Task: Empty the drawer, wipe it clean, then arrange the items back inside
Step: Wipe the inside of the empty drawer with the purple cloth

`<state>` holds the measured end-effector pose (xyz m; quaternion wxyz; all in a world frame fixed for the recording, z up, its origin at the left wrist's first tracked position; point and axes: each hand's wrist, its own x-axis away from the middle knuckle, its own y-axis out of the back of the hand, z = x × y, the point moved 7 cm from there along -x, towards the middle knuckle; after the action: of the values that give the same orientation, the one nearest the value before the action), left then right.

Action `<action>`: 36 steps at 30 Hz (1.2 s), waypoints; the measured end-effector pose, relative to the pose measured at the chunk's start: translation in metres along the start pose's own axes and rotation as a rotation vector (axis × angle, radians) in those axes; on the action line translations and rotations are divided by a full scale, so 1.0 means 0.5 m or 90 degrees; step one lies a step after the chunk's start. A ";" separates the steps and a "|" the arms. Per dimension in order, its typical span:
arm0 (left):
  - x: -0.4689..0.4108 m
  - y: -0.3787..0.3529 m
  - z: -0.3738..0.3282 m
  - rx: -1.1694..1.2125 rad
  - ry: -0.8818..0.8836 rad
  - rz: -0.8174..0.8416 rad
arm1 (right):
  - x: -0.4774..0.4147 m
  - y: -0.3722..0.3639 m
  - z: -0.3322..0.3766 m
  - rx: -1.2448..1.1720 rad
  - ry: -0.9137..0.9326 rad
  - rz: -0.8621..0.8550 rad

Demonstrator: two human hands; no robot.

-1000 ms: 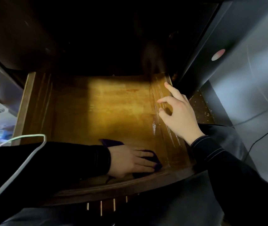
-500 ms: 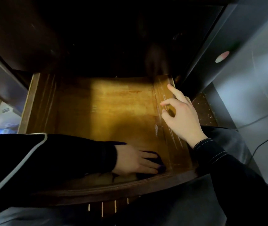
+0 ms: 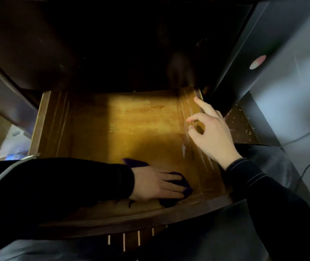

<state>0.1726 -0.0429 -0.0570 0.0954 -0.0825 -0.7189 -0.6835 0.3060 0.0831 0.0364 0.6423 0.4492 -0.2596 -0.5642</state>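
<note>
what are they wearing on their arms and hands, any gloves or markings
Both arms are in long black sleeves. The right sleeve carries thin pale stitch lines near the cuff; the left sleeve ends in a snug cuff. The left hand and right hand are bare: no gloves, rings or watch show.

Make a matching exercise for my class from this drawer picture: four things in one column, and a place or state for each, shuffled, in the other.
Column A
1. left hand
2. right hand
3. purple cloth
4. drawer

Column B
a. pulled out, wooden floor lit
b. pressed flat on the cloth
c. under a hand, near the front wall
d. fingers at the right side wall

Pairs: 1-b, 2-d, 3-c, 4-a
</note>
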 end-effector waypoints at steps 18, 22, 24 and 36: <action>-0.069 -0.004 0.015 0.139 0.074 -0.074 | -0.001 0.001 0.003 0.002 -0.003 -0.002; -0.064 -0.004 0.062 0.102 0.103 -0.061 | 0.000 0.001 0.001 0.005 0.000 -0.004; -0.051 -0.001 0.111 0.095 0.152 -0.061 | 0.000 0.000 0.001 0.002 0.000 -0.007; -0.027 0.007 0.149 0.070 0.314 -0.025 | 0.001 0.004 0.004 0.002 0.000 -0.002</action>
<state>0.1849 0.0318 -0.0605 0.2585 0.1061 -0.7113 -0.6449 0.3054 0.0817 0.0392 0.6409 0.4503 -0.2600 -0.5647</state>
